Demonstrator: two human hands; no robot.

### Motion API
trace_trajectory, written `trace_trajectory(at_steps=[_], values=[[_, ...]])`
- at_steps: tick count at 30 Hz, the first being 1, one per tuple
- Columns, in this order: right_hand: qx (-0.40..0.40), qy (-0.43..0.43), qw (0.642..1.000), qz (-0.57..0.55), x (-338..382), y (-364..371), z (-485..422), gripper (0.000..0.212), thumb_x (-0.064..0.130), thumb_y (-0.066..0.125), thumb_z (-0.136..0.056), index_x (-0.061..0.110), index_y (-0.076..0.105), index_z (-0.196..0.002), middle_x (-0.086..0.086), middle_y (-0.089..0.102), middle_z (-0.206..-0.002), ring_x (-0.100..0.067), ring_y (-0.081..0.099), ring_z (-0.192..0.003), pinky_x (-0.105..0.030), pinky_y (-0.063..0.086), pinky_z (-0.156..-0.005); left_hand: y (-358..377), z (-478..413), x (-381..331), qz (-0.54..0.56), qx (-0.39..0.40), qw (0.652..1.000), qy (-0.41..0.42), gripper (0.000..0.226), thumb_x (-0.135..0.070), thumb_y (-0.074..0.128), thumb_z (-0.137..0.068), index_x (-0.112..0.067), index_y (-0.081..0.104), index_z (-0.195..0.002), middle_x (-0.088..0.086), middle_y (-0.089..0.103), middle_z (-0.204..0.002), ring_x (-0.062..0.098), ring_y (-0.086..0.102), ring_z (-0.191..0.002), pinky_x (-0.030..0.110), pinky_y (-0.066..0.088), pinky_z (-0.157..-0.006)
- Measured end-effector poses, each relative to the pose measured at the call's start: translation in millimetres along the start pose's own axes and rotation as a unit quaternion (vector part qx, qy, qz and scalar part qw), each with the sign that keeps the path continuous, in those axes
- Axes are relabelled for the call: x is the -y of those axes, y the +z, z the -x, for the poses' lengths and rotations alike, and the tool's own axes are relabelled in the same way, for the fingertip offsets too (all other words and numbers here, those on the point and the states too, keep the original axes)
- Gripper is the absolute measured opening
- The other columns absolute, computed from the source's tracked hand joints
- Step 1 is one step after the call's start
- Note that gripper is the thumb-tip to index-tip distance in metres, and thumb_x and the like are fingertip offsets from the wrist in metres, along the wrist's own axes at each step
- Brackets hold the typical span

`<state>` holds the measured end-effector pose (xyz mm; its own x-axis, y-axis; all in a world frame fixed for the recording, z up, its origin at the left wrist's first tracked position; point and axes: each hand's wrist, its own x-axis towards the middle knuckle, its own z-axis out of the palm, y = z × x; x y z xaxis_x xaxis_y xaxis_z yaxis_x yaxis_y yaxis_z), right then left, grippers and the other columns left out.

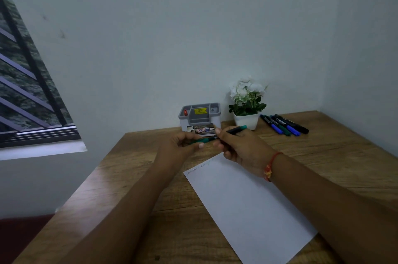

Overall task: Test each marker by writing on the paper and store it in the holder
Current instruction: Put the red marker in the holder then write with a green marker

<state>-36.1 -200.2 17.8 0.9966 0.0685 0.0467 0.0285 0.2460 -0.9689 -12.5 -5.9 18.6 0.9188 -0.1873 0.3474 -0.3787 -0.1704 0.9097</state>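
Note:
Both my hands hold a green marker (233, 130) just above the table, in front of the holder. My left hand (183, 143) grips its green cap end (202, 140). My right hand (241, 147) grips the black barrel, whose green tail points up and right. A white paper (247, 205) with faint writing along its top edge lies under my right forearm. The grey holder (201, 118) stands by the wall with a red marker (185, 112) in its left slot. Several more markers (284, 124) lie at the back right.
A white pot of white flowers (247, 102) stands between the holder and the loose markers. The wooden table (150, 199) meets the wall at the back and right. A barred window (28, 82) is on the left.

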Motion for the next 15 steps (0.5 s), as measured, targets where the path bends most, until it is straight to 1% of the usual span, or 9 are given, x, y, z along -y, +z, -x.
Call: trace_trajectory(at_steps=[2,3,4,6,8,9,11,13,15], values=[[-0.021,0.017,0.998,-0.053,0.5,2.9,-2.6,0.033,0.038,0.067,-0.094,0.006,0.072,-0.105,-0.006,0.078,-0.078,-0.005,0.071,-0.063,-0.018,0.055,-0.051,5.2,-0.4,-4.5,0.033,-0.033,0.999,0.023,0.018,-0.015,0.079,-0.076,-0.021,0.075,-0.092,-0.007,0.074,-0.092,0.004,0.067,-0.088,0.017,0.053,-0.073],[-0.042,0.021,0.997,-0.061,0.7,3.8,-4.1,0.036,0.042,0.063,-0.097,0.008,0.070,-0.107,-0.005,0.079,-0.077,-0.006,0.072,-0.063,-0.019,0.056,-0.051,7.7,-1.8,-7.2,0.054,-0.058,0.996,0.035,0.019,-0.014,0.078,-0.077,-0.018,0.074,-0.095,-0.005,0.074,-0.095,0.005,0.068,-0.091,0.019,0.054,-0.075],[-0.069,0.017,0.997,-0.042,0.6,3.4,-5.5,0.039,0.046,0.058,-0.099,0.009,0.069,-0.107,-0.005,0.079,-0.077,-0.006,0.073,-0.063,-0.020,0.056,-0.051,9.9,-3.7,-10.0,0.074,-0.088,0.992,0.048,0.020,-0.012,0.077,-0.078,-0.015,0.073,-0.097,-0.002,0.074,-0.097,0.007,0.068,-0.093,0.022,0.056,-0.076],[-0.110,-0.024,0.990,0.085,-1.9,-2.5,-7.0,0.041,0.051,0.052,-0.100,0.014,0.069,-0.100,-0.006,0.079,-0.080,-0.007,0.074,-0.066,-0.025,0.059,-0.056,13.0,-11.1,-15.0,0.076,-0.149,0.983,0.076,0.019,-0.009,0.074,-0.081,-0.012,0.071,-0.099,0.003,0.073,-0.098,0.010,0.068,-0.093,0.025,0.056,-0.076],[-0.118,-0.080,0.957,0.253,-5.6,-10.5,-5.8,0.041,0.052,0.051,-0.100,0.016,0.068,-0.091,-0.003,0.077,-0.081,-0.014,0.074,-0.073,-0.034,0.063,-0.064,14.3,-21.7,-17.9,0.024,-0.201,0.974,0.105,0.015,-0.011,0.072,-0.084,-0.017,0.070,-0.098,-0.001,0.071,-0.095,0.005,0.065,-0.087,0.020,0.054,-0.072],[-0.115,-0.098,0.937,0.314,-6.9,-13.3,-5.3,0.043,0.052,0.052,-0.100,0.014,0.068,-0.089,-0.001,0.077,-0.079,-0.016,0.074,-0.076,-0.038,0.064,-0.070,14.9,-27.9,-19.4,-0.002,-0.220,0.968,0.117,0.015,-0.013,0.071,-0.085,-0.019,0.069,-0.098,-0.003,0.069,-0.094,0.001,0.063,-0.084,0.016,0.052,-0.069],[-0.110,-0.115,0.908,0.386,-7.7,-15.9,-5.1,0.043,0.053,0.051,-0.100,0.016,0.068,-0.087,0.002,0.076,-0.076,-0.014,0.072,-0.075,-0.042,0.061,-0.078,17.3,-41.9,-23.3,-0.035,-0.238,0.962,0.132,0.017,-0.014,0.069,-0.086,-0.021,0.066,-0.102,-0.005,0.067,-0.095,0.001,0.062,-0.084,0.010,0.049,-0.067],[-0.107,-0.122,0.886,0.434,-7.5,-15.0,-5.8,0.042,0.057,0.050,-0.099,0.020,0.068,-0.088,0.003,0.075,-0.078,-0.012,0.070,-0.076,-0.040,0.059,-0.079,21.3,-56.9,-27.0,-0.055,-0.243,0.959,0.138,0.021,-0.013,0.068,-0.086,-0.021,0.063,-0.105,-0.007,0.066,-0.095,0.000,0.063,-0.086,0.008,0.049,-0.068],[-0.096,-0.121,0.877,0.456,-8.0,-14.5,-5.4,0.041,0.058,0.050,-0.098,0.022,0.068,-0.091,0.002,0.075,-0.084,-0.014,0.071,-0.080,-0.040,0.058,-0.081,27.0,-71.2,-28.1,-0.070,-0.238,0.958,0.141,0.024,-0.011,0.068,-0.086,-0.020,0.061,-0.106,-0.011,0.064,-0.093,-0.009,0.061,-0.084,0.006,0.048,-0.068]])
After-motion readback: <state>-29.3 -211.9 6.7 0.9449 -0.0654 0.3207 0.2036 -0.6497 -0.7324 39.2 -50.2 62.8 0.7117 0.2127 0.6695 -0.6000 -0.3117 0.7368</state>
